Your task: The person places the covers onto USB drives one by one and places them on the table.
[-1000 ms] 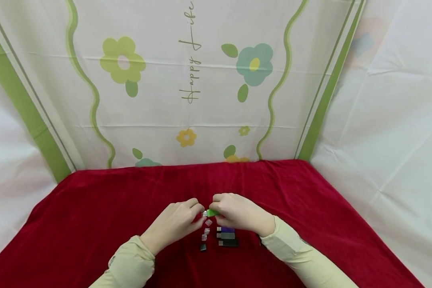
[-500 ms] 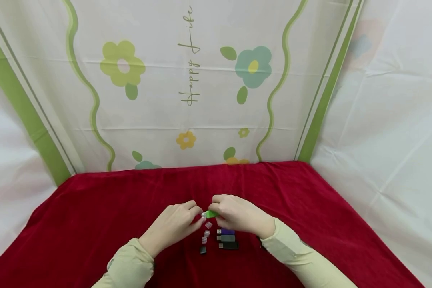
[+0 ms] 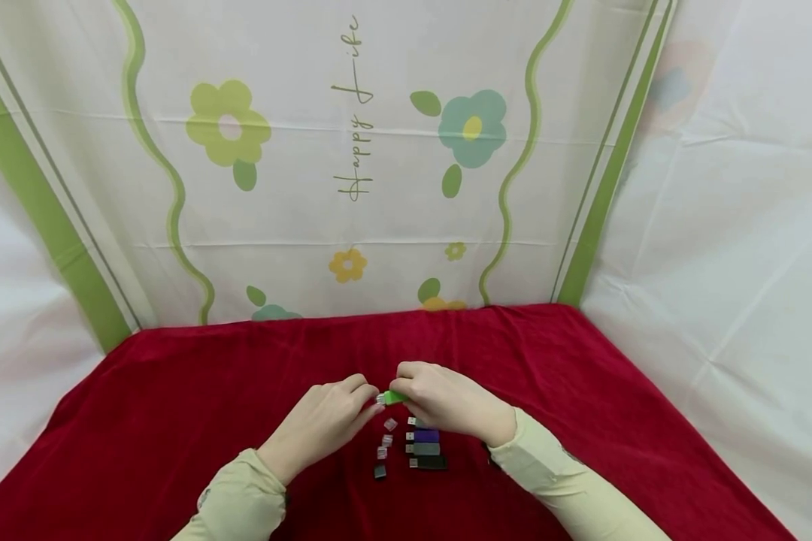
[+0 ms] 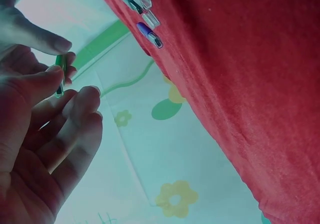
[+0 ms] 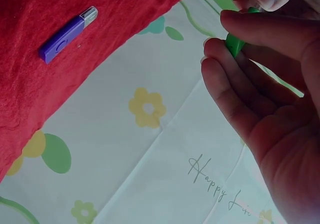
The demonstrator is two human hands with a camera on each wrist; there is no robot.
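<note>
My right hand [image 3: 449, 400] pinches a green USB flash drive [image 3: 394, 397] between thumb and fingers, its connector end pointing left. At that end my left hand [image 3: 321, 422] pinches a small clear cap [image 3: 381, 399] over the connector; how far on it sits I cannot tell. Both hands are held above the red cloth. In the right wrist view, the green flash drive [image 5: 234, 44] shows between my right thumb and fingers. In the left wrist view, the left thumb and fingertips meet at the end of the green drive [image 4: 61, 67].
On the red cloth [image 3: 243, 376] lies a column of flash drives: purple [image 3: 428, 436], grey [image 3: 425, 448], black [image 3: 433, 463], and one partly hidden [image 3: 416, 422] by my right hand. To their left lie several clear caps [image 3: 387, 440] and a black cap [image 3: 380, 472]. A printed curtain [image 3: 298, 188] hangs behind.
Both hands, still gripping the green flash drive and cap, have shifted slightly away from the column on the cloth. The farthest flash drive there now shows beneath my right hand.
</note>
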